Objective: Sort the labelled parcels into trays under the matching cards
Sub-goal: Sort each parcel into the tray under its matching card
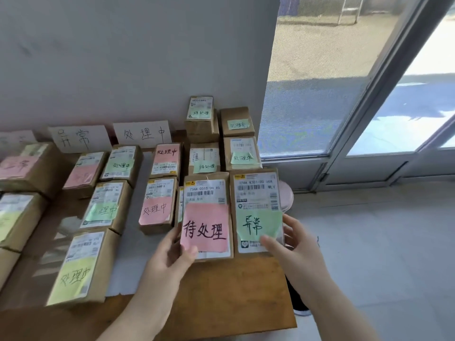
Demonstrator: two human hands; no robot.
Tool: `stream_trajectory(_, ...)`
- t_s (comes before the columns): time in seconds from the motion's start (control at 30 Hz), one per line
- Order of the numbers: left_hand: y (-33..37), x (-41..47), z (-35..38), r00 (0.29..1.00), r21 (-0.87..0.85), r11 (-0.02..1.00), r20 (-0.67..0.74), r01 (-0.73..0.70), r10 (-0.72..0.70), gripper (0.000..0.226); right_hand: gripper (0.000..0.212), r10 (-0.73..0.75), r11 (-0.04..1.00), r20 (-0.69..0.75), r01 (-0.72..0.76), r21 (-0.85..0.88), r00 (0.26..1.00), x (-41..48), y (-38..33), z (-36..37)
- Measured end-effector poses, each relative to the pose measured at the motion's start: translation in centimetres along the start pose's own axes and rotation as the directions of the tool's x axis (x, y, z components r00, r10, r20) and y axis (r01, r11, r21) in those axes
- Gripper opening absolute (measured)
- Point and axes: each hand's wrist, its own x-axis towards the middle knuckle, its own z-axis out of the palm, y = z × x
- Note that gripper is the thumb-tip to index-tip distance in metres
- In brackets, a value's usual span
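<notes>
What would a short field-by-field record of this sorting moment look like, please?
left hand: grips the pink-note parcel, marked 待处理
right hand: grips the green-note parcel, marked 异常
wall cards: 异常 card to the left of 处理中 card
below 处理中 card: several 处理中 parcels
surface: wooden table

A plain grey wall (123,57) stands behind the brown wooden worktop (234,291). To the right is a big window (307,82) with a mesh screen. Beside it is a glass door (406,114) in a grey frame. Bright sun shines outside. The floor (381,230) is pale.
</notes>
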Motion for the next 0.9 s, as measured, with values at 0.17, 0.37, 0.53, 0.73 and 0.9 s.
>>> stream_trajectory(0.17, 1.9, -1.5, -4.0, 0.990, 0.153, 0.979, 0.057, -0.135, 0.128, 0.037, 0.047, -0.102, 0.993, -0.026, 0.100, -0.069, 0.994, -2.9, -2.5, 2.5)
stream_trajectory(0.37, 3.3, -2.8, -11.3, 0.972, 0.158, 0.960, 0.066, -0.231, 0.224, 0.043, 0.047, -0.161, 0.983, -0.030, 0.157, -0.095, 0.987, -6.1, -4.9, 9.0)
stream_trajectory(0.53, 4.0, -4.3, -18.9, 0.960, 0.149, 0.948, 0.071, -0.280, 0.272, 0.047, 0.050, -0.204, 0.973, -0.010, 0.201, -0.117, 0.979, -9.9, -6.6, 15.8)
stream_trajectory(0.73, 3.5, -5.9, -27.5, 0.953, 0.132, 0.945, 0.071, -0.301, 0.294, 0.048, 0.049, -0.169, 0.981, 0.044, 0.172, -0.091, 0.985, -14.2, -7.2, 23.2)
stream_trajectory(0.9, 2.6, -6.8, -33.3, 0.957, 0.127, 0.950, 0.091, -0.284, 0.274, 0.047, 0.051, -0.129, 0.982, 0.057, 0.136, -0.130, 0.990, -16.7, -6.9, 28.1)
